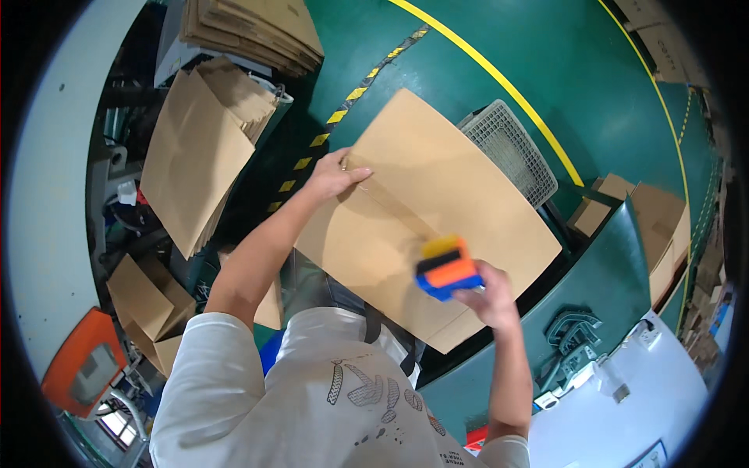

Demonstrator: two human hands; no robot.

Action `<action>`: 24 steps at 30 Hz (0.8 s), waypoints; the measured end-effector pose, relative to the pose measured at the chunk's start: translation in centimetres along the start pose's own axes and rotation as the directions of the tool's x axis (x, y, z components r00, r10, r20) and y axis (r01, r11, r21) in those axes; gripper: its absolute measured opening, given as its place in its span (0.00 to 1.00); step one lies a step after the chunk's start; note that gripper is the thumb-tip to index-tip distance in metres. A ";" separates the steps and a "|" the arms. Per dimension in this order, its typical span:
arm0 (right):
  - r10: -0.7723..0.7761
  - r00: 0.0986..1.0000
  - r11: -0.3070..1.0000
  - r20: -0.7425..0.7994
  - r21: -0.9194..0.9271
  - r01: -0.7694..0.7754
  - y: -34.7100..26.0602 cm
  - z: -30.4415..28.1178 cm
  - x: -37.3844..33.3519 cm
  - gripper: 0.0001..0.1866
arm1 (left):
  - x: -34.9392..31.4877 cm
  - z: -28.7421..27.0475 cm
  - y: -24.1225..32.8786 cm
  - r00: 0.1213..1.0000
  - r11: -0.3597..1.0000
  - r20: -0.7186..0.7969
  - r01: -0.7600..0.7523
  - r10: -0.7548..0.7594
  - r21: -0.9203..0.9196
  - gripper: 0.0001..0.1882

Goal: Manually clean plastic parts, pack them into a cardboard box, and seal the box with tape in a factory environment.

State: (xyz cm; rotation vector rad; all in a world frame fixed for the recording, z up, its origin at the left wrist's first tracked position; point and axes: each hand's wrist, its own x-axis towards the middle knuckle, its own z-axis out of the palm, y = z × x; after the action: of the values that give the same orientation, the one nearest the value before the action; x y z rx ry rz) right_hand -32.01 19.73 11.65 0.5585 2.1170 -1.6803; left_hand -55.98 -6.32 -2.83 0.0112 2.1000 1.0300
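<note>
A brown cardboard box [437,171] lies tilted in front of me, its broad flat side facing up. My left hand [337,175] grips its left edge, with the thumb on top and the other fingers partly hidden. From beside that thumb a strip of brown packing tape [394,207] runs across the cardboard towards the right. In my right hand [491,296] is an orange and blue tape dispenser [449,269], blurred by motion, over the lower middle of the box. The strip's far end meets the dispenser. What supports the box underneath is mostly hidden.
Flat cardboard sheets are stacked [253,31] at the upper left, with folded cartons [195,148] below them. A grey plastic crate [511,152] stands behind the box. At the right are a green table [601,273] and open cartons [655,222]. Yellow lines [499,74] mark the green floor.
</note>
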 end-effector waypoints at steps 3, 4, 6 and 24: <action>0.308 0.939 0.951 0.154 -0.022 -0.308 -0.2 4.1 5.0 0.23 | -1.8 0.1 2.4 0.941 0.960 -0.243 -0.185 0.234 0.209 0.23; 0.232 0.964 0.966 0.129 0.088 -0.244 0.4 4.4 5.5 0.22 | -2.7 -0.1 2.6 0.834 0.898 -0.354 -0.334 0.423 0.287 0.20; 0.265 0.955 0.954 0.130 0.111 -0.280 -0.3 4.6 5.4 0.22 | -4.7 -0.3 2.4 0.685 0.795 -0.404 -0.535 0.606 0.286 0.11; 0.353 0.933 0.892 0.070 -0.326 -0.313 -2.7 7.3 8.5 0.24 | -5.5 2.1 3.0 0.785 0.757 -0.335 -0.607 0.521 -0.243 0.02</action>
State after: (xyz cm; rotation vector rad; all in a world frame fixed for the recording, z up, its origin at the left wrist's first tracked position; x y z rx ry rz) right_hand -40.30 12.65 7.83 0.6535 2.0015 -1.1371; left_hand -51.72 -4.70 1.90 0.3980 2.1561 1.8441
